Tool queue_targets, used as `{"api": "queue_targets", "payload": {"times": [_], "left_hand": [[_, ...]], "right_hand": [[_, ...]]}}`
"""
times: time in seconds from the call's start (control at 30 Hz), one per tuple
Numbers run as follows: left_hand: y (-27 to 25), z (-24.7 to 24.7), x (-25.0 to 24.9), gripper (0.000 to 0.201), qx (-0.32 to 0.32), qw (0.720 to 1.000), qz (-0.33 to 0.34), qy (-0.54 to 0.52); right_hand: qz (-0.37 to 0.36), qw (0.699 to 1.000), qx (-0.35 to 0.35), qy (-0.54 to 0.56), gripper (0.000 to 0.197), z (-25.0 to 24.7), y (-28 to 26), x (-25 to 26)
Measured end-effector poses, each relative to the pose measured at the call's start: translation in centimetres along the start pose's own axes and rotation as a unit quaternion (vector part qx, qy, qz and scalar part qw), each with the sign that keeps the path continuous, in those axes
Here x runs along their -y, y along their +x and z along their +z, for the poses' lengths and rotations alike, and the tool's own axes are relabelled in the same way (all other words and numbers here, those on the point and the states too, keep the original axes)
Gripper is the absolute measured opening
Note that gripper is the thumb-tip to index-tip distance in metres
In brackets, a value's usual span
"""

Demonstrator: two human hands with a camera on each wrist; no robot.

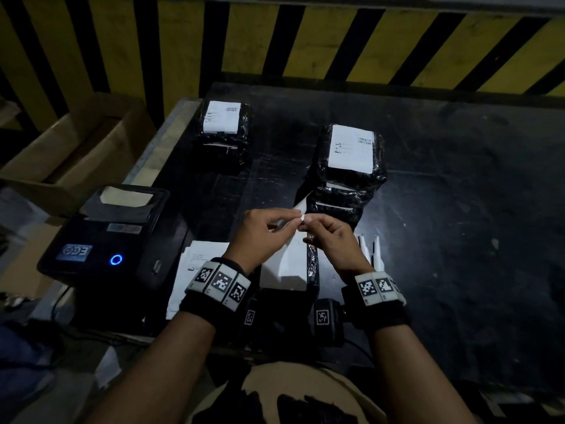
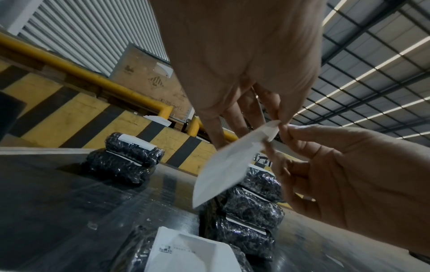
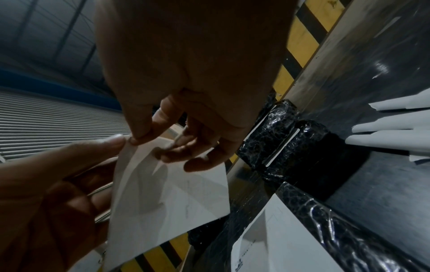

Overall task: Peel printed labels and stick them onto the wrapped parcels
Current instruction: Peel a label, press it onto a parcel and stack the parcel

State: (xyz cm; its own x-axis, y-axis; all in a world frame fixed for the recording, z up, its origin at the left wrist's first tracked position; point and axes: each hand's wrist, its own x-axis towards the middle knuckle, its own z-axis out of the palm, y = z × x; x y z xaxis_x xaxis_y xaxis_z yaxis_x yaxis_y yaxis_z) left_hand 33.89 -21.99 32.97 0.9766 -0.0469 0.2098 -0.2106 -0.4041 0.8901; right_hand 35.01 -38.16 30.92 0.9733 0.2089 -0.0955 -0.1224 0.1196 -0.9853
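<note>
Both the left hand (image 1: 263, 234) and the right hand (image 1: 328, 237) pinch one corner of a white label (image 2: 225, 165), thumbs and fingertips pressed together. If they tug unevenly, the thin sheet may tear or curl and stick to itself before reaching the black-wrapped parcel (image 1: 312, 261) below.

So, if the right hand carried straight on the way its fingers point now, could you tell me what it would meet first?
Most likely the left hand: the right hand points across at it, and both pinch the same corner of the label, fingertips nearly touching. Depth is unclear, so this is a judgement.

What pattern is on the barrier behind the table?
Diagonal yellow and black stripes on the barrier, clearest in the head view.
</note>
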Motion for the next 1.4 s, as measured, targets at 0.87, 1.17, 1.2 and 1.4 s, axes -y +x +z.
{"api": "queue_targets", "payload": {"times": [0.87,1.17,1.2,1.4], "left_hand": [[0.9,-0.9,-1.2,0.014,-0.068,0.992,-0.094,-0.045],[0.6,-0.8,-0.9,0.01,-0.046,0.99,-0.116,-0.062],[0.5,-0.8,-1.1,0.009,-0.04,0.991,-0.117,-0.06],[0.9,-1.3,-1.1,0.009,-0.031,0.989,-0.128,-0.064]], "right_hand": [[0.0,0.998,-0.041,-0.051,0.017,0.5,1.3,-1.2],[0.028,0.998,-0.036,0.039,0.025,1.5,0.3,0.8],[0.016,0.999,-0.043,0.016,0.019,1.5,0.2,0.7],[0.0,0.992,-0.125,0.006,0.015,0.6,0.6,-0.4]]}}
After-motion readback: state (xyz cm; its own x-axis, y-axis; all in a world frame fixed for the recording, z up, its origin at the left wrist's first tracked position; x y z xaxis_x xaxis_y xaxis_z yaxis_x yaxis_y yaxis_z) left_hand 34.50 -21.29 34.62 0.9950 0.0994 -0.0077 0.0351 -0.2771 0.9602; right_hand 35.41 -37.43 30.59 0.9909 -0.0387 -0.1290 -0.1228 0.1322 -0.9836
